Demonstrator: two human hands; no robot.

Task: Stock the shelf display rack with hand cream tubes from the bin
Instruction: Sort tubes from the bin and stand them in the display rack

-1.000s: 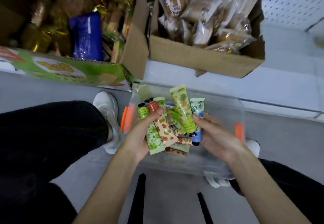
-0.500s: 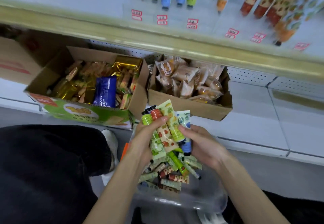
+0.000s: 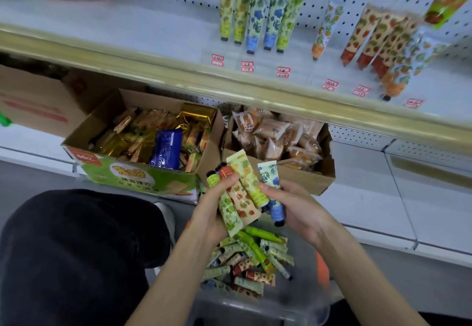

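The bin contains a loose heap of hand cream tubes, too tangled to count. Above it, four held tubes are fanned out. The left hand grips the green and strawberry ones; the right hand pinches the blue tube. On the shelf stand five tubes together, one alone, and a blurred group at right. Judgement: stocking is partway done.

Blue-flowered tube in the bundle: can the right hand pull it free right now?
Probably yes: the right hand holds the blue-flowered tube, rightmost in the bundle, with nothing over it.
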